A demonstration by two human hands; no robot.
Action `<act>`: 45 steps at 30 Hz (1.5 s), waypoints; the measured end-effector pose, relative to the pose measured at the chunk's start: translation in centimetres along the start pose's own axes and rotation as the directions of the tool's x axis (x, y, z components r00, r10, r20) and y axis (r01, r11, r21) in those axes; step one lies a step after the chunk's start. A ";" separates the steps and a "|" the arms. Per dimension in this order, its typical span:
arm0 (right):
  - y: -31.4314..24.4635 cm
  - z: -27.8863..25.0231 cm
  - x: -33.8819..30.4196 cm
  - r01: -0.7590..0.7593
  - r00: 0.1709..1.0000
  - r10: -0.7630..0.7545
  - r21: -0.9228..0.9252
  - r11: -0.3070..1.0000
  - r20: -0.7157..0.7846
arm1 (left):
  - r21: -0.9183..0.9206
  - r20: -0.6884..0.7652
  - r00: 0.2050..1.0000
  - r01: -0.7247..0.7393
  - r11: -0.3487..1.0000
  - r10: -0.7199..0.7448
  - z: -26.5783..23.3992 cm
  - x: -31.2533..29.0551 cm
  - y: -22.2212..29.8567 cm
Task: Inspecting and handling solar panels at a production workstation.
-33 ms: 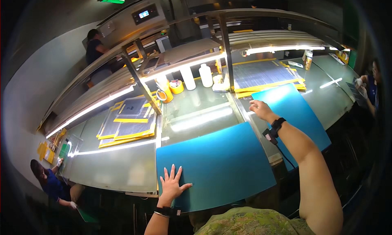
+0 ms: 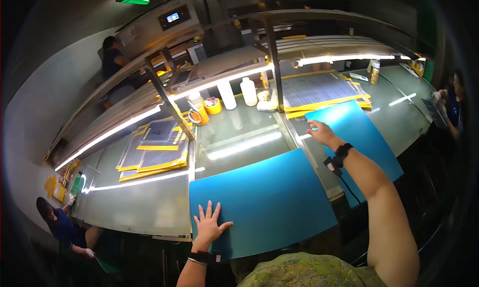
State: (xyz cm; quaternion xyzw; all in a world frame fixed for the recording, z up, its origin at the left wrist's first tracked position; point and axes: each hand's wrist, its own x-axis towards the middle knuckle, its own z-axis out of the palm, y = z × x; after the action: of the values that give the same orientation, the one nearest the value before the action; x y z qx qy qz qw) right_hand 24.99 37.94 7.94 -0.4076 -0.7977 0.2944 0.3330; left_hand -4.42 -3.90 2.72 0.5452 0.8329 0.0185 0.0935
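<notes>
A large blue sheet [image 2: 269, 202] lies on the bench in front of me. Near its left edge my left hand [image 2: 208, 229] rests flat on it, fingers spread. Another blue sheet [image 2: 364, 142] lies to the right, angled away from me and reaching past the bench's near edge. My right hand [image 2: 322, 132] is over the far left part of that second sheet, close to its edge. Its fingers are curled in toward the thumb. Whether they grip anything, I cannot make out.
Yellow-edged mesh panels are stacked at left [image 2: 154, 152] and far right [image 2: 319, 90]. Tape rolls [image 2: 198, 115] and white bottles [image 2: 248, 92] stand along the back. A metal post [image 2: 274, 62] holds the lit shelf. A person [image 2: 62, 227] works at left, another [image 2: 454, 105] at right.
The view has shifted very slightly. My right hand's fingers sit a touch further right over the second sheet; my left hand stays flat on the near one.
</notes>
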 end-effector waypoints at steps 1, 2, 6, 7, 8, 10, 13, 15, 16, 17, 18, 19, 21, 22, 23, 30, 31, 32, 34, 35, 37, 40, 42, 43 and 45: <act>0.9 -1.9 -0.7 -0.052 0.999 0.052 0.030 0.998 0.004 | -0.018 0.002 1.000 0.025 1.000 -0.024 0.0 0.5 -0.2; 1.9 -4.2 -1.6 -0.003 0.999 0.003 0.002 1.000 -0.049 | -0.037 -0.002 0.999 0.054 0.998 -0.055 -0.1 1.0 -0.3; 8.2 -14.9 -10.8 -0.033 0.854 -0.088 -0.221 0.975 -0.512 | -0.024 0.043 0.997 0.060 0.998 -0.059 -1.4 3.6 -0.7; 9.6 -16.9 -14.2 -0.192 0.753 0.010 -0.204 0.960 -0.658 | -0.025 0.040 0.998 0.054 0.998 -0.053 -1.8 4.1 -1.0; 13.9 -19.4 -18.6 -0.370 0.613 -0.050 -0.343 0.864 -0.788 | -0.028 0.055 0.997 0.052 0.998 -0.051 -1.9 5.1 -0.7; 19.7 -20.2 -25.9 -0.529 0.395 0.336 0.087 0.844 -0.855 | -0.021 0.085 0.995 0.063 0.998 -0.061 -2.1 6.7 -0.7; 23.8 -16.5 -30.4 -0.288 0.432 0.838 0.829 0.479 -0.334 | -0.032 0.132 0.988 0.081 0.996 -0.076 -3.0 7.9 -0.9; 19.4 -12.7 -28.1 -0.107 0.626 0.780 0.991 0.076 0.008 | -0.023 0.128 0.985 0.121 0.992 -0.117 -3.7 7.9 -1.5; 19.5 -12.9 -28.1 -0.089 0.604 0.794 0.985 0.147 -0.064 | 0.034 0.168 0.978 0.121 0.992 -0.125 -3.6 8.9 -0.8; 19.9 -13.2 -28.0 -0.074 0.581 0.804 0.974 0.213 -0.131 | 0.095 0.207 0.969 0.119 0.988 -0.136 -3.8 9.9 0.2; 19.8 -14.2 -28.1 -0.070 0.541 0.832 0.980 0.187 -0.120 | 0.132 0.153 0.984 0.074 0.988 -0.094 -5.4 10.0 3.1; 18.1 -14.3 -27.5 -0.077 0.550 0.828 0.980 0.184 -0.113 | 0.042 0.062 0.998 -0.025 0.999 0.023 -5.8 10.4 4.1; 12.2 -16.2 -27.0 0.005 0.562 0.787 0.953 0.303 -0.253 | -0.185 -0.100 0.968 -0.243 0.952 0.228 -6.9 11.2 7.9; 10.0 -17.3 -27.0 0.053 0.580 0.761 0.945 0.321 -0.291 | -0.319 -0.171 0.937 -0.346 0.882 0.306 -7.8 11.0 10.7; 6.8 -18.4 -27.2 0.123 0.603 0.698 0.910 0.397 -0.386 | -0.486 -0.139 0.915 -0.397 0.779 0.380 -8.9 10.6 13.7; -3.9 -21.8 -30.1 -0.086 0.834 0.149 0.141 0.986 -0.531 | -0.853 -0.126 0.520 0.378 -0.361 0.845 -6.7 8.8 31.1; -4.8 -20.9 -29.8 -0.011 0.939 0.027 0.051 0.999 -0.343 | -0.752 -0.054 0.537 0.533 -0.388 0.842 -5.7 8.4 32.5; -4.9 -19.6 -29.8 0.049 0.962 -0.091 -0.167 0.985 -0.257 | -0.637 0.071 0.587 0.649 -0.416 0.806 -4.5 8.2 33.9; -3.8 -16.0 -30.3 0.169 0.968 -0.234 -0.459 0.872 -0.090 | -0.472 0.158 0.645 0.715 -0.516 0.748 -1.7 7.5 35.5; -3.6 -14.3 -31.1 0.206 0.963 -0.269 -0.547 0.812 -0.035 | -0.437 0.114 0.672 0.696 -0.570 0.732 -0.1 7.1 35.9; -4.7 -11.7 -32.2 0.250 0.966 -0.198 -0.412 0.876 0.166 | -0.333 0.153 0.610 0.773 -0.540 0.778 3.3 7.1 35.6; -4.8 -9.0 -33.6 0.348 0.936 -0.301 -0.343 0.872 0.182 | -0.380 0.211 0.661 0.734 -0.563 0.720 3.9 6.4 35.7; -5.4 -8.8 -33.3 0.355 0.935 -0.319 -0.344 0.869 0.157 | -0.348 0.214 0.644 0.753 -0.558 0.735 3.9 6.8 35.5; -5.9 -8.8 -33.0 0.363 0.932 -0.339 -0.351 0.863 0.130 | -0.317 0.209 0.625 0.771 -0.552 0.752 4.0 7.0 35.3; -6.6 -8.8 -32.5 0.400 0.915 -0.380 -0.401 0.824 0.133 | -0.332 0.202 0.638 0.758 -0.561 0.743 4.5 7.4 35.3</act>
State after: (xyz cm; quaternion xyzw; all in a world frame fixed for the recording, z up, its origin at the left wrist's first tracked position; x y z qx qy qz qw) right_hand 43.29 8.93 8.67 -0.2909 -0.9160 0.0508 0.2717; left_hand 25.48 16.79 2.01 0.0169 0.1189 0.5057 0.8543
